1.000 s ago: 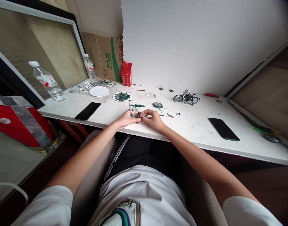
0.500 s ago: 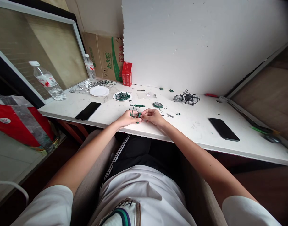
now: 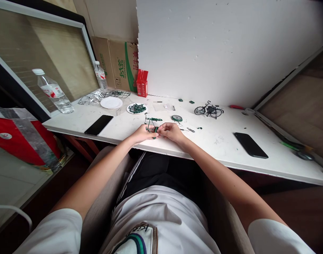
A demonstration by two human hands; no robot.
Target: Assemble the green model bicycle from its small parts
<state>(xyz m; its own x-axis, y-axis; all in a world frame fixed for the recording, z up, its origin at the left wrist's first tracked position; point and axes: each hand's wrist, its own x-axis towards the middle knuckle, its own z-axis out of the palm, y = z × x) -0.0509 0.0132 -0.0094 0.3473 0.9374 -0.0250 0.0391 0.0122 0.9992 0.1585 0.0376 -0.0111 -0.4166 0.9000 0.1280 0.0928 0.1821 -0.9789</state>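
Near the table's front edge, my left hand is closed on a small green model bicycle frame. My right hand meets it from the right, its thumb and fingertips pinched at the frame's near end; whether a tiny part sits between them is hidden. Just beyond my hands lies a green spoked wheel. A thin grey part and a little green piece rest to the right. Farther right stands an assembled black model bicycle.
A white plate of green parts and a bare white plate stand behind. Black phones lie left and right. Water bottles, a carton and a red box line the back left.
Almost nothing differs. Both hands stay together at the bicycle frame, with at most a very slight shift of the right fingers.
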